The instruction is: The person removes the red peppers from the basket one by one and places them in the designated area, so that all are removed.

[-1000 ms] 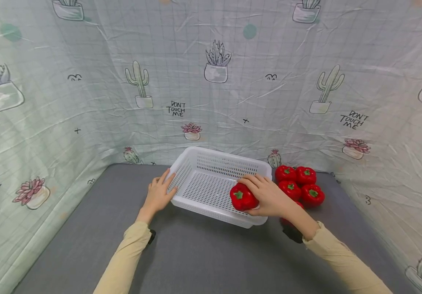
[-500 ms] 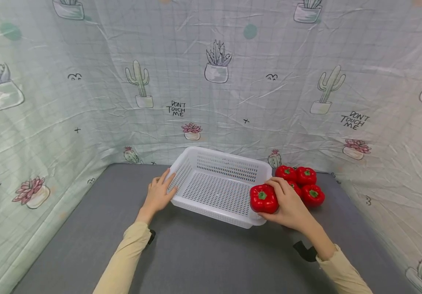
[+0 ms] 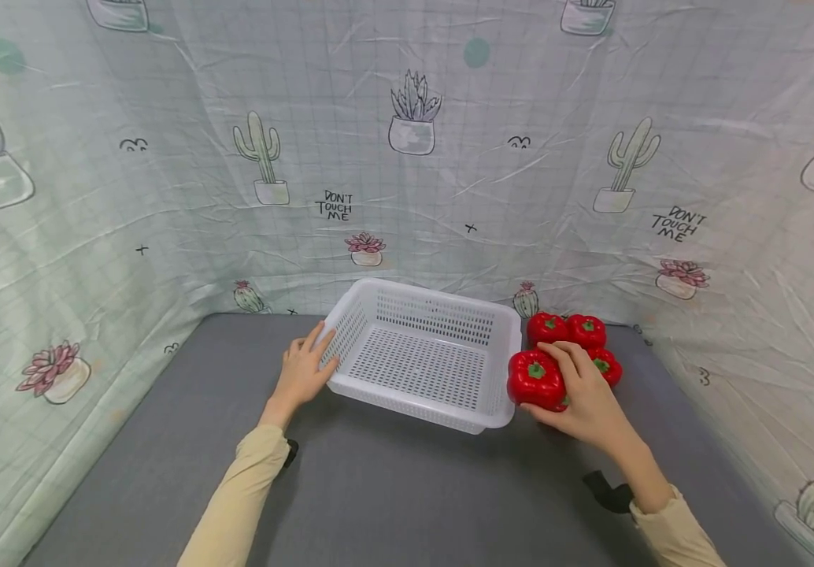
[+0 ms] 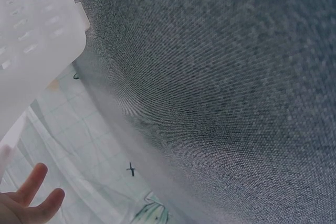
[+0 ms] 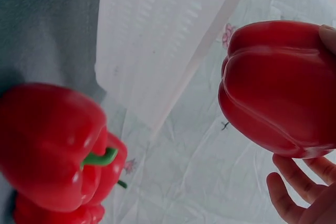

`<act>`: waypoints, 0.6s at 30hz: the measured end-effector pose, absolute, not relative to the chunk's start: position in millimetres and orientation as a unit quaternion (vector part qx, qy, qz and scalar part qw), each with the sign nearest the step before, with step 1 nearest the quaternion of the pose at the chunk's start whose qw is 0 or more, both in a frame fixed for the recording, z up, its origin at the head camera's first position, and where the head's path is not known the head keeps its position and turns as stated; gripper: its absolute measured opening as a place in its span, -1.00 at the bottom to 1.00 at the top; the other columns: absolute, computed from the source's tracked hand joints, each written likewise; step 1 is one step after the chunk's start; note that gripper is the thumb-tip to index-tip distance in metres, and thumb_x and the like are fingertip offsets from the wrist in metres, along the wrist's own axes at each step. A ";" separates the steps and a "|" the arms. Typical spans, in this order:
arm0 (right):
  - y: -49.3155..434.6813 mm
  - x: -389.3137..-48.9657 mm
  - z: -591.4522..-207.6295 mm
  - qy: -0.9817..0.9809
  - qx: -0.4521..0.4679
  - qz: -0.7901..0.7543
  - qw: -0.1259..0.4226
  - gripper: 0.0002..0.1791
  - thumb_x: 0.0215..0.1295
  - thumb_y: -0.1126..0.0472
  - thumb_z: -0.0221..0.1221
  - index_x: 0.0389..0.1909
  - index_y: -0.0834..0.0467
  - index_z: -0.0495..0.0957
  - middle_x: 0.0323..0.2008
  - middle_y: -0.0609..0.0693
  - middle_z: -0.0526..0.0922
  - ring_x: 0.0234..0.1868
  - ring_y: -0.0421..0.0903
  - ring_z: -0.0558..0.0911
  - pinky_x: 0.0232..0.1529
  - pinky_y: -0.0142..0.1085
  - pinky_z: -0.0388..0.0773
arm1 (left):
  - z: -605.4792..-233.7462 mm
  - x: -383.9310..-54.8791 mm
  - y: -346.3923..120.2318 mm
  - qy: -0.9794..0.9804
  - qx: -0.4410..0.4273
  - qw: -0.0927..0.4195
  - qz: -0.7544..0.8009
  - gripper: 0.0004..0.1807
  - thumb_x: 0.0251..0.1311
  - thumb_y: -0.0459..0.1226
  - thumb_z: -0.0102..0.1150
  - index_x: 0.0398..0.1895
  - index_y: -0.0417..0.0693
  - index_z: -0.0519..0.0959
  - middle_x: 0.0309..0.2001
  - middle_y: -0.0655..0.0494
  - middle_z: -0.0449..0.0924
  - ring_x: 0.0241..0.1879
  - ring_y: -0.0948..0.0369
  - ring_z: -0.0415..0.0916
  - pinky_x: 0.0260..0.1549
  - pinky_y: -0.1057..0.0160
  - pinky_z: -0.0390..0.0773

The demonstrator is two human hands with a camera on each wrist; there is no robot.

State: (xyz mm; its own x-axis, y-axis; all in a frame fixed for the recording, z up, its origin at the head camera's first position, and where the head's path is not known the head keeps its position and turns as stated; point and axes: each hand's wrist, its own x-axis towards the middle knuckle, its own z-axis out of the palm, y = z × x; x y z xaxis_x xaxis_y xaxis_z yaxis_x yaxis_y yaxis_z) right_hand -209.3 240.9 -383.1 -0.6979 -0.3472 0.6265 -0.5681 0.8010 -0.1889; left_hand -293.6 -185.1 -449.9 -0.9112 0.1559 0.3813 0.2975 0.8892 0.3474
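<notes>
My right hand (image 3: 587, 405) grips a red bell pepper (image 3: 536, 379), its green stem facing up in the head view. Fingers and thumb hold its right side, raised just off the basket's right end. The right wrist view shows the same pepper (image 5: 278, 93) well above other red bell peppers (image 5: 50, 145) on the table. A white perforated plastic basket (image 3: 407, 405) stands in the middle with nothing in it. At its left rim my left hand (image 3: 301, 374) rests with fingers stretched and spread; two fingertips (image 4: 52, 200) show beside the basket in the left wrist view.
Several red bell peppers (image 3: 586, 329) cluster on the grey table (image 3: 393, 488) to the right of the basket, partly hidden by the right hand. A cactus-print cloth (image 3: 421, 197) hangs close behind the basket and along both sides.
My right hand has carried the bell pepper rightward, from over the basket to beyond its right rim, near the other peppers. My left hand has stayed at the left rim.
</notes>
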 end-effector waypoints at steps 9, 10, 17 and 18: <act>260.4 -201.3 -391.2 -0.911 0.216 0.200 0.290 -0.05 -0.54 0.14 0.51 0.05 0.19 0.31 -0.03 0.16 0.33 -0.01 0.06 0.33 -0.28 0.07 0.52 | -449.2 -294.2 -185.7 -0.955 -0.122 0.179 -0.204 -0.43 0.19 -0.07 -0.09 0.26 -0.06 0.26 0.35 -0.10 0.06 0.09 -0.22 0.18 -0.10 -0.16 0.18; 262.9 -200.3 -392.3 -0.912 0.210 0.200 0.290 -0.06 -0.54 0.14 0.51 0.05 0.20 0.31 -0.03 0.16 0.33 -0.01 0.06 0.33 -0.28 0.08 0.51 | -449.3 -294.4 -185.8 -0.955 -0.122 0.178 -0.205 -0.43 0.19 -0.07 -0.09 0.26 -0.06 0.26 0.35 -0.09 0.05 0.09 -0.21 0.18 -0.09 -0.16 0.18; 282.1 -192.7 -400.3 -0.910 0.191 0.197 0.309 -0.06 -0.56 0.18 0.51 0.03 0.27 0.32 -0.04 0.21 0.35 -0.03 0.10 0.34 -0.22 0.14 0.44 | -451.4 -295.2 -186.3 -0.954 -0.124 0.179 -0.207 -0.44 0.20 -0.09 -0.07 0.27 -0.06 0.25 0.35 -0.10 0.05 0.09 -0.21 0.18 -0.09 -0.17 0.17; 285.4 -192.0 -401.5 -0.910 0.189 0.196 0.313 -0.06 -0.56 0.19 0.51 0.04 0.27 0.33 -0.04 0.21 0.35 -0.04 0.11 0.35 -0.21 0.14 0.43 | -451.7 -295.2 -186.5 -0.954 -0.123 0.178 -0.208 -0.44 0.20 -0.09 -0.07 0.27 -0.05 0.25 0.35 -0.10 0.05 0.10 -0.21 0.18 -0.09 -0.17 0.17</act>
State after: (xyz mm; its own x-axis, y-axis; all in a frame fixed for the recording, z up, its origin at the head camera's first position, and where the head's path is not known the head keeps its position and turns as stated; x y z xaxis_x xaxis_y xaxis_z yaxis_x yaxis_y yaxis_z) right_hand -192.0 285.4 -401.5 -0.7323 -0.2208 0.6442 -0.4666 0.8517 -0.2385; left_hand -295.2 -186.5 -451.7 -0.9062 0.1612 0.3909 0.3094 0.8830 0.3530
